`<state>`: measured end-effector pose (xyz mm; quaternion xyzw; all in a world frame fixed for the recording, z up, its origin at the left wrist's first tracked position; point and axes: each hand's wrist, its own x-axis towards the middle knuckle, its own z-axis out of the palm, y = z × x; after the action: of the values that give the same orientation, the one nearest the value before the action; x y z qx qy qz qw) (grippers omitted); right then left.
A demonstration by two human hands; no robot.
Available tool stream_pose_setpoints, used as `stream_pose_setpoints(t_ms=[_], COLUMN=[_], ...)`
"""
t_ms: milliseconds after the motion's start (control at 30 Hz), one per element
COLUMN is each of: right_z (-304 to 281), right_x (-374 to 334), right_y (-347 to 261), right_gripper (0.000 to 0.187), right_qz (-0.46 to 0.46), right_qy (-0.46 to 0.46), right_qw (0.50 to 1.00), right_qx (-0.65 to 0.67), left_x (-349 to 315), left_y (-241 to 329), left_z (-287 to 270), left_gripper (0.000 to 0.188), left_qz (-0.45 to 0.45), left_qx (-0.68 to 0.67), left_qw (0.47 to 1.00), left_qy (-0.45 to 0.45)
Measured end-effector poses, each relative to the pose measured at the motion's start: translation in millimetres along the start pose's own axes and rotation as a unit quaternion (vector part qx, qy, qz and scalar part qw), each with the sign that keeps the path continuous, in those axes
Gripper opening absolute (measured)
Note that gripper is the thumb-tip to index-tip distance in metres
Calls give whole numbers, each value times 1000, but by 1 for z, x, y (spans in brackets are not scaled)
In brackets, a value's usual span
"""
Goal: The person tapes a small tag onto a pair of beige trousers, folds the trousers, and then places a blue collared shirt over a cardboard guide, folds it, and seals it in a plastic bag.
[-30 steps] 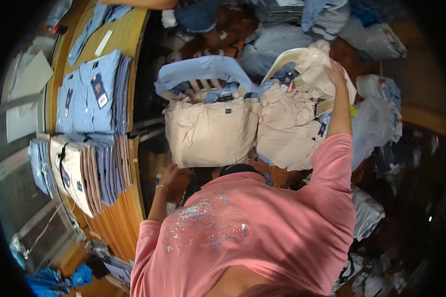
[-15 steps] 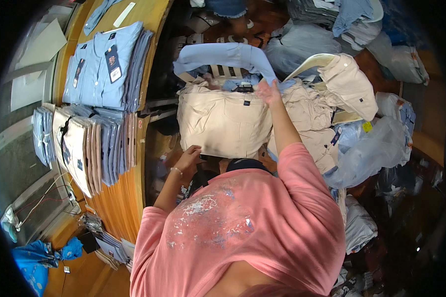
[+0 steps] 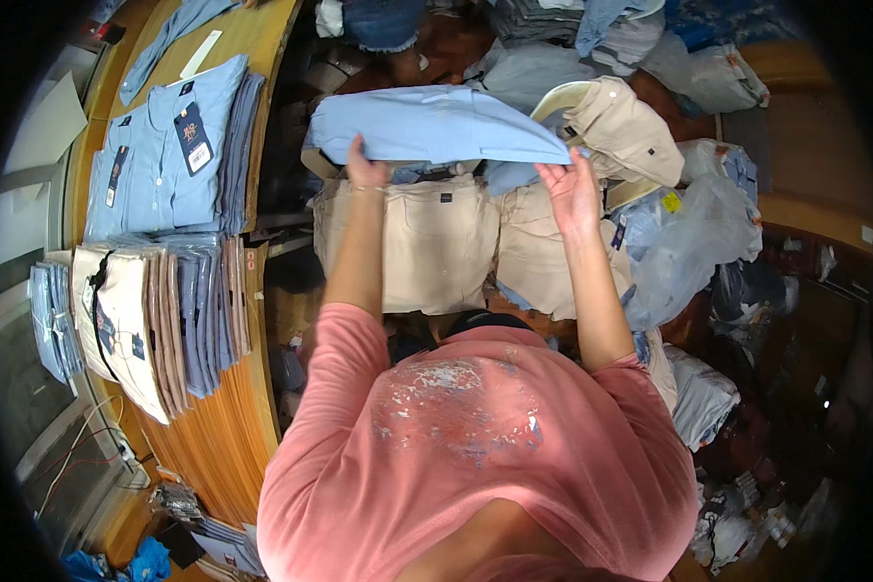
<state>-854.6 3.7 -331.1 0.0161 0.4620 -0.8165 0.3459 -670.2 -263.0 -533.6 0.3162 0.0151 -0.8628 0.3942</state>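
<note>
A light blue shirt [image 3: 436, 124] stretches sideways in front of me, over the far edge of a pile of cream garments. Its right end is pinched in the fingers of my right hand [image 3: 574, 194]. My left hand [image 3: 367, 173] is at the shirt's near edge, toward its left end; motion smears its fingers, and its grip cannot be made out. Under and nearer than the shirt lies a folded cream garment [image 3: 436, 247] with a small dark label. More cream garments [image 3: 538, 257] lie to its right, below my right hand.
On a wooden table at left are a stack of folded blue shirts [image 3: 155, 160] with tags and a row of bagged folded garments [image 3: 189, 310]. A chair with a cream garment draped over it [image 3: 630, 126] stands at far right. Clear plastic bags [image 3: 684, 252] bulge beside it.
My left hand has moved up from the cream pile's near left corner to the blue shirt. The shirt, bent in an arc before, now lies straighter and flatter between my hands.
</note>
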Motion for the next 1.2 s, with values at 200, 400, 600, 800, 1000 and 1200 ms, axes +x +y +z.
stream_pose_setpoints(t_ms=[200,400,600,800,1000,1200], right_z=[-4,-75,-149,-98,-50,-62], right_x=[-41,-127,-135,-53,-12,-10], right_y=[-14,33,68,193,275,286], right_gripper=[13,19,37,15,31,24], right_qz=[-8,103,209,-48,15,25], right_qy=[-14,7,-217,-305,-143,-125], right_qw=[999,964,615,747,626,652], right_qx=[-44,-244,-728,-589,-766,-748], left_x=[-108,-272,-343,-281,-129,-115], left_y=[59,62,25,-5,-42,-33], left_z=[103,-2,-162,-113,-108,-94], left_gripper=[31,45,36,19,11,18], left_qz=[315,317,-51,28,213,161], left_qx=[241,325,308,666,859,908], left_qw=[918,887,891,745,419,333], left_qy=[-2,85,330,-22,-204,-198])
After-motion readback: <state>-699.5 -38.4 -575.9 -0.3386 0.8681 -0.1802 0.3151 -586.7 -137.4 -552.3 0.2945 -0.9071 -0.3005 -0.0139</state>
